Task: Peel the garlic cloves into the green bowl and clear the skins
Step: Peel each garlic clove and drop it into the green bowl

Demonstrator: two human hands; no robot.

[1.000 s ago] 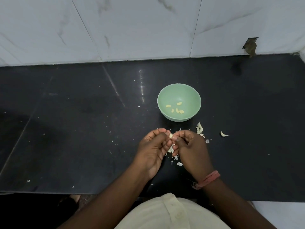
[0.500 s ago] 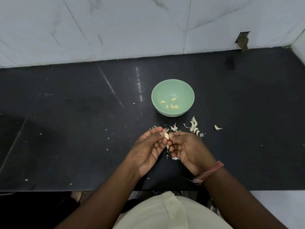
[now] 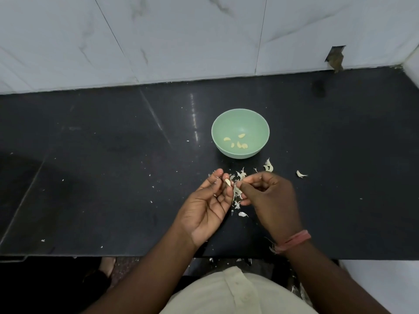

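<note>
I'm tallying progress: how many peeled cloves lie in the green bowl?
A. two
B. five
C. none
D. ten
B: five pale cloves lie apart on the bottom of the green bowl; another is still in the left hand.

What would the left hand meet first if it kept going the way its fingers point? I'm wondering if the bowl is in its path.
Probably not the green bowl, which lies farther right. The left hand points up-right; first come the skins, then bare counter.
</note>
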